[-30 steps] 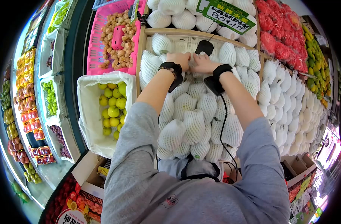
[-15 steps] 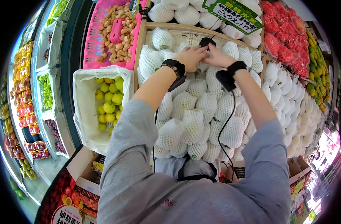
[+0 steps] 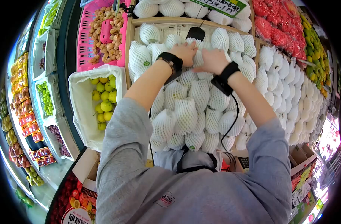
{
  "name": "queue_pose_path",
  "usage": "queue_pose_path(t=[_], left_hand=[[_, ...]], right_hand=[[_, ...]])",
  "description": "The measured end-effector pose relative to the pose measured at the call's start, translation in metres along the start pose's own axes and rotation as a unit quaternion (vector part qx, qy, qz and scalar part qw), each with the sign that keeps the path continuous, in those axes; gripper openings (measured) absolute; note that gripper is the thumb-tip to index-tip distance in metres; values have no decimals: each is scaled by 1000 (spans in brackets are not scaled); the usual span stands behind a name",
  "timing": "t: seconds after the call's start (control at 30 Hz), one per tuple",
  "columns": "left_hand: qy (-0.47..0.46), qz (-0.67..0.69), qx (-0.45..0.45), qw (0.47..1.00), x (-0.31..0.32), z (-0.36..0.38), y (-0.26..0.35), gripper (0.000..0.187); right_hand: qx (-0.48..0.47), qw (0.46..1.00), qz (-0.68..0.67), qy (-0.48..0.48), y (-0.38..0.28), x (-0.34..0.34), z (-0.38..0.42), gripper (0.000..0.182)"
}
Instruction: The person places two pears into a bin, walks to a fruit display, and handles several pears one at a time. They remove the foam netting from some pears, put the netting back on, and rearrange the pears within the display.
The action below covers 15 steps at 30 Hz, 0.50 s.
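My left hand (image 3: 183,54) presses against the left side of a fruit in a white foam net (image 3: 198,56), its fingers curved over the top. From the other side my right hand (image 3: 212,61) closes round the same fruit, thumb pointing left. The fruit itself is hidden by its net and partly by my hands. Around them, more foam-netted fruits (image 3: 186,112) lie packed in rows within a wooden-framed bin. Just beyond my fingers stands the black base (image 3: 195,34) of a price sign. Both wrists wear black straps with small devices.
A white-lined crate of yellow-green fruit (image 3: 106,95) stands left, below a pink basket (image 3: 82,48) of small brown items. Right of a wooden divider (image 3: 257,56) sit more netted fruits (image 3: 278,86). A green price sign (image 3: 224,6) hangs ahead. Black cables (image 3: 233,123) trail from my wrists.
My hands have drawn back from the black sign base, which now shows more fully. They have parted slightly, with a netted fruit visible between them. The whole view has shifted a little.
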<state>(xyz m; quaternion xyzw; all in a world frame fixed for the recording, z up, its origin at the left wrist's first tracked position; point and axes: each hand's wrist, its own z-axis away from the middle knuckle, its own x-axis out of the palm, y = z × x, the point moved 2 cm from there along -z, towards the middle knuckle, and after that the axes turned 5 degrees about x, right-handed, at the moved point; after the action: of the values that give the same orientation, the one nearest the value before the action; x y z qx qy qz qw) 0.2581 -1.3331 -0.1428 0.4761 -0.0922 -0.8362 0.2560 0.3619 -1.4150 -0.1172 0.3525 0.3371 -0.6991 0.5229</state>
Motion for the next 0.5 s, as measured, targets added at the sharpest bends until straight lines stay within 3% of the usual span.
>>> queue_pose_path(t=[0.1, 0.13, 0.27, 0.43, 0.5], left_hand=[[-17, 42, 10, 999, 2, -4, -17, 60], [-38, 95, 5, 995, -23, 13, -5, 56], [68, 176, -1, 982, -36, 42, -3, 45], [63, 177, -14, 982, -18, 46, -16, 51], [74, 199, -10, 977, -11, 47, -17, 50]], right_hand=[[51, 994, -40, -83, 0, -13, -17, 67], [50, 989, -94, -100, 7, -14, -26, 66], [26, 943, -298, -148, 24, -33, -41, 62], [39, 785, -606, -125, 14, -109, 14, 65], [-12, 714, -699, -40, 30, -113, 10, 65]])
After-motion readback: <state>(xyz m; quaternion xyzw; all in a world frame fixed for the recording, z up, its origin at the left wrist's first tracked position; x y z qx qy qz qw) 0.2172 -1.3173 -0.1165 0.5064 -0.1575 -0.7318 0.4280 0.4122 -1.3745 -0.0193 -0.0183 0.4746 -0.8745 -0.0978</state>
